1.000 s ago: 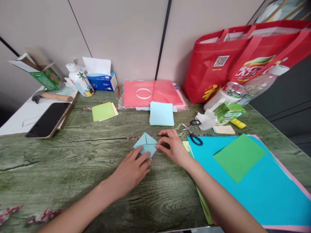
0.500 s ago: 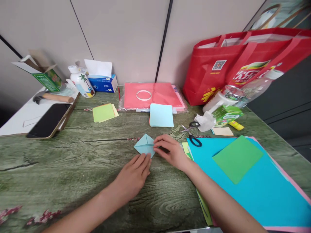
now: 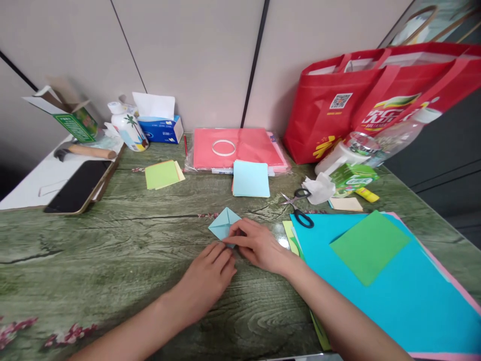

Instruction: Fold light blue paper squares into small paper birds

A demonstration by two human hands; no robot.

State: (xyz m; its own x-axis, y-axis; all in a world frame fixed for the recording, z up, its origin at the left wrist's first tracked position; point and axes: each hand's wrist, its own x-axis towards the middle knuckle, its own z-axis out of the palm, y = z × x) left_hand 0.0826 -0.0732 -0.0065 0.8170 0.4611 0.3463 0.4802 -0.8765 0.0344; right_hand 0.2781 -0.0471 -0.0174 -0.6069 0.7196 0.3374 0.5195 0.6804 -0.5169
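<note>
A small light blue folded paper (image 3: 222,223) lies on the green wood-grain table (image 3: 112,250). My right hand (image 3: 255,245) covers its right part, fingers pressed together on the near corner of the paper. My left hand (image 3: 208,276) rests just below the paper with its fingertips at the near edge, fingers lying together and flat on the table. Part of the paper is hidden under my right fingers.
A stack of light blue squares (image 3: 250,179), scissors (image 3: 298,208), green and yellow squares (image 3: 162,174), a pink paper pack with a tape ring (image 3: 223,147), large cyan and green sheets (image 3: 376,260), a red bag (image 3: 361,100), tissue box (image 3: 160,129), bottle (image 3: 128,131), phone (image 3: 77,186).
My right hand has slid left and nearer, over the right half of the folded paper. My left hand has drawn back a little toward the paper's near corner.
</note>
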